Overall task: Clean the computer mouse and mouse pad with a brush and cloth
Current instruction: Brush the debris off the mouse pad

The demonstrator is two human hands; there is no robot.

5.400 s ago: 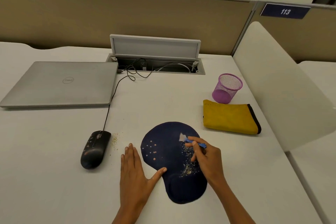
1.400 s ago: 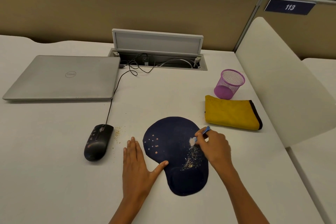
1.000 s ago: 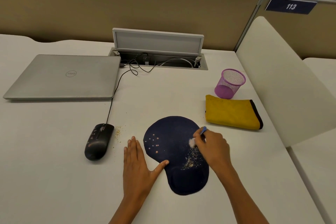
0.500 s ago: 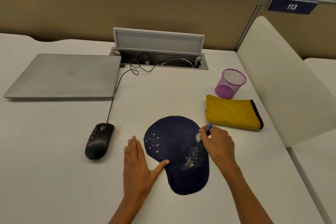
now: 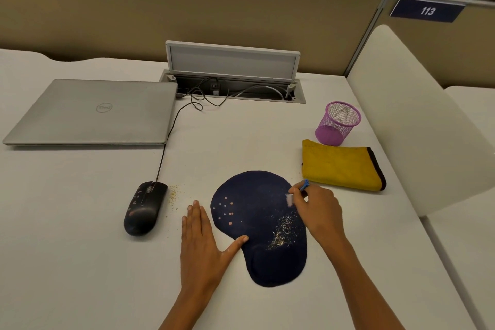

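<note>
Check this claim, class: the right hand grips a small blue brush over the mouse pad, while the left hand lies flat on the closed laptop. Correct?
Not quite. The head view shows the left hand flat on the desk, its thumb touching the mouse pad; the laptop lies untouched. The right hand does grip the brush.

A dark navy mouse pad [image 5: 257, 225] with a rounded wrist rest lies flat, dotted with pale specks and a streak of crumbs. A small blue-handled brush [image 5: 297, 193] with white bristles touches its right edge. A black wired mouse [image 5: 144, 207] sits to the left beside crumbs; a folded yellow cloth [image 5: 342, 166] lies upper right.
</note>
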